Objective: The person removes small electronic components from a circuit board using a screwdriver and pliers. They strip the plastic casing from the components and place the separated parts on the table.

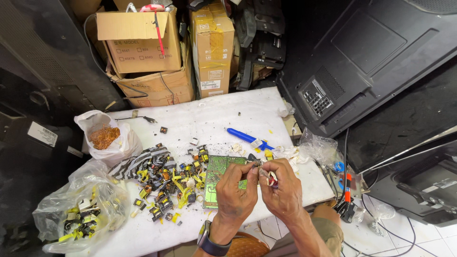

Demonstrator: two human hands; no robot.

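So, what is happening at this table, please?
A person sits at a white table. The left hand and right hand meet over a green circuit board, pinching a small part between the fingertips. A pile of yellow and black components lies left of the board, and a blue tool lies behind it.

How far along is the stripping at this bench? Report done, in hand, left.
Done: a pile of pulled yellow-taped parts lies on the white table, more fill a clear bag, and copper wire sits in a white bag. In hand: the left hand and right hand pinch a small part between them. Left: the green circuit board, and how much remains on it is unclear.
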